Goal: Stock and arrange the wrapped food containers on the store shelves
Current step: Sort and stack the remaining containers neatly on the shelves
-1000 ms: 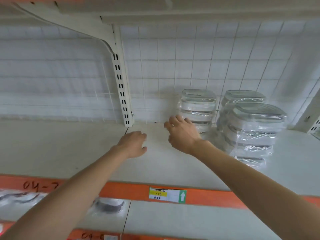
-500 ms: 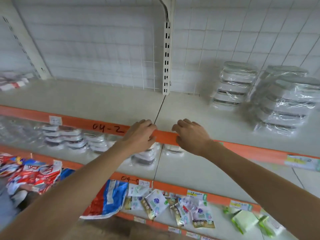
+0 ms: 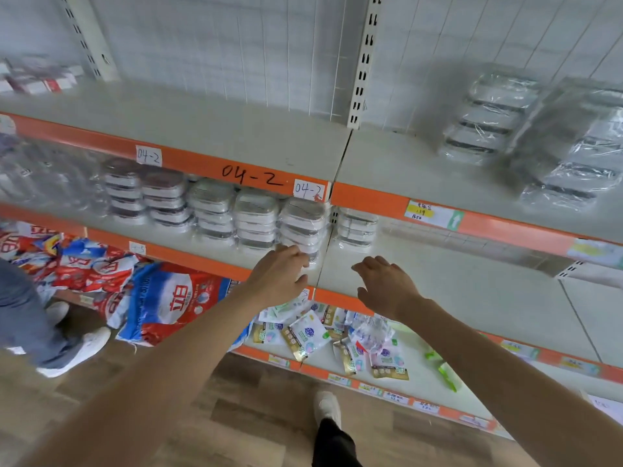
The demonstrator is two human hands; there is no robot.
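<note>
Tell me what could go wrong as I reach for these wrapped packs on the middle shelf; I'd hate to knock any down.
1. The wrapped stack nearest your left hand sits close to the shelf's front edge; a nudge could tip it off.
2. Neighbouring stacks stand tightly alongside, so pulling one may drag others.
3. The film looks slick, so a one-handed grip might slip; your right hand is open and free to support.

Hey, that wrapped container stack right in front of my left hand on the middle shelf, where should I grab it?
Probably take the wrapped stack by its two short sides, near the bottom, coming straight in from the shelf front. It stands upright, several containers tall, and neighbouring stacks crowd its left, so use the left hand and right hand together.
</note>
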